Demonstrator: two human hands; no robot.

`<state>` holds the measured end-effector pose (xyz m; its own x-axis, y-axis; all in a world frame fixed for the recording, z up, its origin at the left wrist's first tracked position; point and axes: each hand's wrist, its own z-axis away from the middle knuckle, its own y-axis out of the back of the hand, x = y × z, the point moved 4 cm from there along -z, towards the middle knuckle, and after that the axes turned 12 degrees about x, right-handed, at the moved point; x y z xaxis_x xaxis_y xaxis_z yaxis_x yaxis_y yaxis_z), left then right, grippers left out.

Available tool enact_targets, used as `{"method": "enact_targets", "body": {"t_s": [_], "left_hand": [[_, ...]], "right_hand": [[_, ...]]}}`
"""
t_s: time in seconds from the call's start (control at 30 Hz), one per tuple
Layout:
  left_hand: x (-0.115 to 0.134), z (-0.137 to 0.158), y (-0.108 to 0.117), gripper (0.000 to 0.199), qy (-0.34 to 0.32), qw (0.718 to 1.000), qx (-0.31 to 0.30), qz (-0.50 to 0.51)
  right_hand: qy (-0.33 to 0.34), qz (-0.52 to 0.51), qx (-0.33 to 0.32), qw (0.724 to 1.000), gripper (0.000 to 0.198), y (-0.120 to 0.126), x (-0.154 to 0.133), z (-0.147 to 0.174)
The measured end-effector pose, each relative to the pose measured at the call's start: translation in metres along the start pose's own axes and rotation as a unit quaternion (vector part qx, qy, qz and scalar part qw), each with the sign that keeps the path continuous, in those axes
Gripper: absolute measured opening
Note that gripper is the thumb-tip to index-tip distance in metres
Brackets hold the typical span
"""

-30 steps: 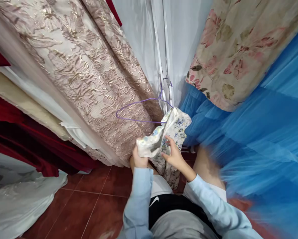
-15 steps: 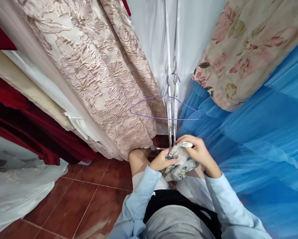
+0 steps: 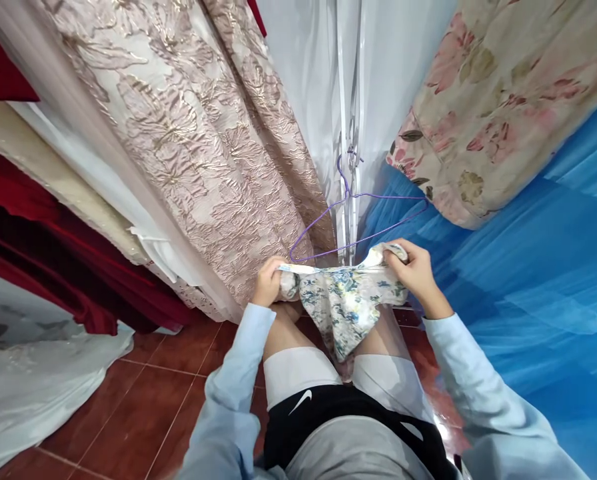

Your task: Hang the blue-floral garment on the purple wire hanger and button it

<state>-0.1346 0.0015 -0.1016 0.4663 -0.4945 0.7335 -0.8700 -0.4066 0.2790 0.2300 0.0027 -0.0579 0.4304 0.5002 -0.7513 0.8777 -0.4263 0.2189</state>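
A small white garment with blue and yellow flowers [image 3: 346, 293] is stretched sideways above my knees. My left hand [image 3: 268, 281] is closed on one end of its pale top edge. My right hand [image 3: 416, 270] pinches the opposite end, thumb over the cloth. The lower part of the garment hangs down to a point between my legs. Just beyond its top edge hangs a bare purple wire hanger [image 3: 361, 235], slightly tilted, hooked on white vertical strips [image 3: 346, 127].
Pink brocade fabric with gold-edged flowers [image 3: 193, 147] hangs at the left, beside dark red cloth [image 3: 43, 240]. To the right are a beige floral cloth [image 3: 483, 133] and blue tulle [image 3: 518, 293]. Red-brown tiles [image 3: 163, 393] cover the floor.
My hands have moved apart, spreading the bunched floral garment into a wide, hanging shape. The purple hanger has swung and tilted, its right end now higher.
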Motion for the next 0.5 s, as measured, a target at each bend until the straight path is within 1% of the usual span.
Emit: {"method": "enact_targets", "body": {"t_s": [0.03, 0.07, 0.13, 0.2, 0.23, 0.3, 0.4, 0.47, 0.5], "left_hand": [[-0.001, -0.014, 0.001, 0.026, 0.002, 1.000, 0.007, 0.029], [-0.002, -0.026, 0.000, 0.028, 0.023, 0.998, 0.007, 0.064], [-0.006, -0.044, -0.010, 0.034, 0.116, 0.983, 0.007, 0.145], [-0.008, -0.052, -0.024, 0.040, 0.217, 0.951, 0.004, 0.222], [-0.006, -0.055, -0.031, 0.042, 0.248, 0.936, 0.001, 0.251], [0.004, -0.057, -0.040, 0.043, 0.261, 0.922, -0.007, 0.287], [0.022, -0.061, -0.044, 0.040, 0.243, 0.922, -0.026, 0.299], [0.030, -0.062, -0.044, 0.039, 0.240, 0.923, -0.040, 0.298], [0.033, -0.062, -0.044, 0.038, 0.243, 0.922, -0.047, 0.297]], "right_hand": [[0.004, -0.002, -0.013, 1.000, 0.013, -0.006, -0.002, 0.004], [0.006, -0.003, -0.023, 1.000, 0.014, -0.011, -0.003, 0.007], [0.006, 0.000, -0.028, 1.000, 0.014, -0.016, 0.000, 0.010], [-0.001, 0.010, -0.017, 1.000, 0.014, -0.014, 0.006, 0.007], [-0.003, 0.015, -0.009, 1.000, 0.013, -0.011, 0.010, 0.004], [-0.001, 0.021, 0.016, 1.000, 0.013, -0.002, 0.018, -0.009], [0.025, 0.032, 0.079, 0.996, 0.017, 0.012, 0.030, -0.042], [0.059, 0.060, 0.111, 0.990, 0.027, 0.014, 0.035, -0.069], [0.074, 0.079, 0.110, 0.988, 0.031, 0.011, 0.037, -0.082]]}}
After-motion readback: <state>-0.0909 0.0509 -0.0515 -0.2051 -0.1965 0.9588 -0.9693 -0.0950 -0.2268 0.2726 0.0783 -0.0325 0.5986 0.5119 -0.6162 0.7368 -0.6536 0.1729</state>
